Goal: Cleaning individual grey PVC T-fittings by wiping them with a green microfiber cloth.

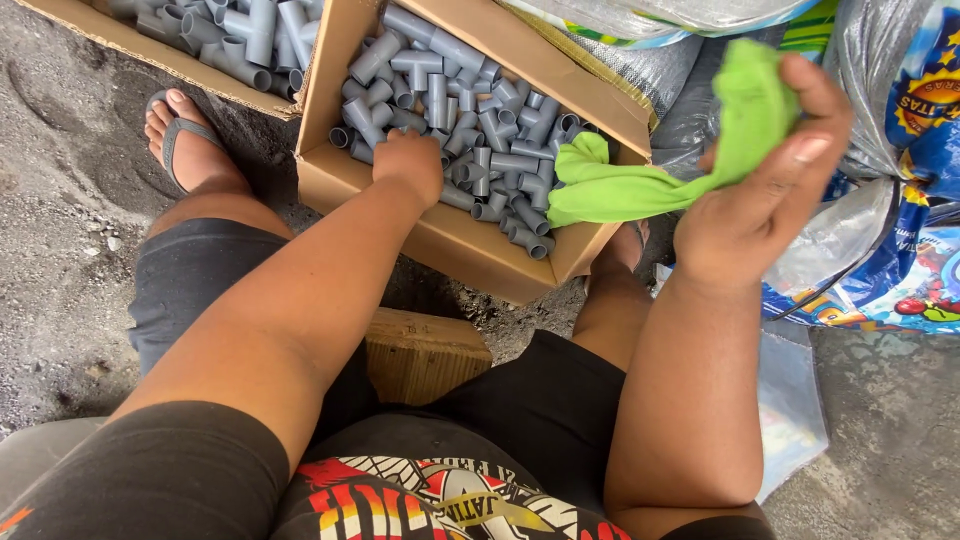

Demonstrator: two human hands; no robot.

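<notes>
The rough grey concrete floor carries an open brown cardboard box full of little grey plastic pipe pieces. A second brown cardboard box sits just beside it. Shiny plastic sacks and a wooden block rest there too.

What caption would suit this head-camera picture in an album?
Seated person's left hand digs into a cardboard box of grey plastic pipe fittings while the right hand grips a bright green cloth.

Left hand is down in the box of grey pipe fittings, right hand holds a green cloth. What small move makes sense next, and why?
Probably lift one fitting out toward the cloth. The left hand is buried among the grey fittings in the cardboard box, fingers hidden, while the right hand holds the green cloth bunched above the box edge.
</notes>
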